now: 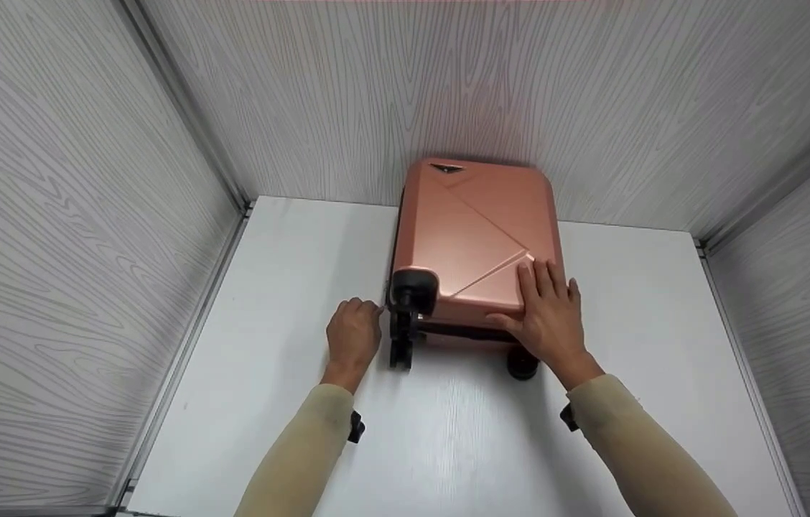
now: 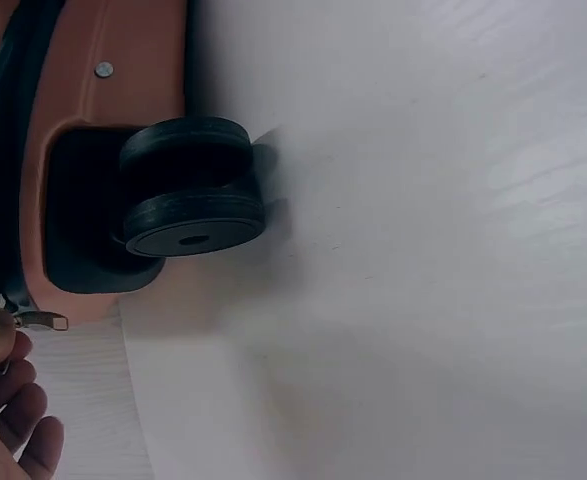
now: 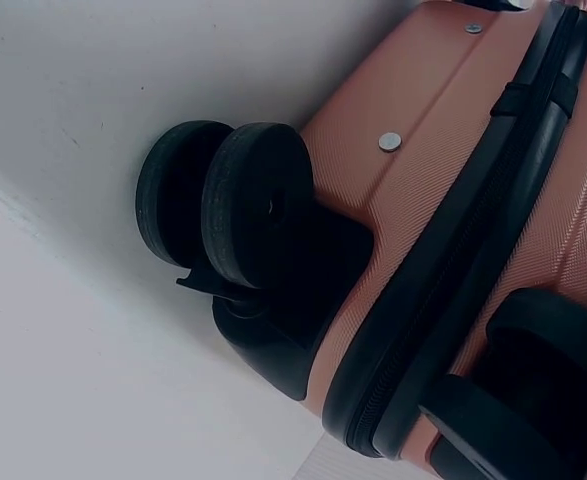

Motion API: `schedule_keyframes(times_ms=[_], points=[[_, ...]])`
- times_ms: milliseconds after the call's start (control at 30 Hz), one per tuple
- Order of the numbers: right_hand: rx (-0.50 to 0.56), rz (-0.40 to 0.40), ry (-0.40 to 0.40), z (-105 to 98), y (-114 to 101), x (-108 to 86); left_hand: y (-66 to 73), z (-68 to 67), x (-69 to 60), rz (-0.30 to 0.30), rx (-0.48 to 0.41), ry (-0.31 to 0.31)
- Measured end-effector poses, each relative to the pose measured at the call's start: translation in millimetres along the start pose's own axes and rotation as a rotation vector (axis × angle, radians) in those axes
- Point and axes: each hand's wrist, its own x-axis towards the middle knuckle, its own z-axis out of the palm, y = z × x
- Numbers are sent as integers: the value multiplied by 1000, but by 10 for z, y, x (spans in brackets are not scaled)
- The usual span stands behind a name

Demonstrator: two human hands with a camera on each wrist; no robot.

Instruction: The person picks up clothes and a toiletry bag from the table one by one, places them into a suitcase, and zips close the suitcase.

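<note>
A rose-pink hard-shell suitcase (image 1: 477,222) lies flat on the white floor panel, its wheeled end towards me. At its near left corner my left hand (image 1: 353,334) pinches a small metal zipper pull (image 2: 43,320) between thumb and finger. My right hand (image 1: 552,316) rests on the near right corner of the shell, its fingers extended over the top and the thumb along the edge. Between the two shell halves runs a black zipper (image 3: 453,230), which looks closed along the stretch seen in the right wrist view. Black double wheels (image 2: 193,225) jut out near the left hand.
Grey wood-grain walls (image 1: 60,237) enclose the left, right and back sides. The far end of the suitcase is up against the back wall (image 1: 333,100). White floor (image 1: 448,438) stretches in front. Another wheel (image 1: 522,363) sits below the right hand.
</note>
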Motion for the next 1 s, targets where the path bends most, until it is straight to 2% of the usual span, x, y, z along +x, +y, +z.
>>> schedule_keyframes(times_ms=[333,667,1000], points=[[1,-7,20,-2,-1,10,-38,33,189,-42,-18,3],[-2,0,-6,30,-15,17,-83,86,320,-95,14,-45],[-18,-8,11,48,-21,15,-90,100,384,-165,-19,-109]])
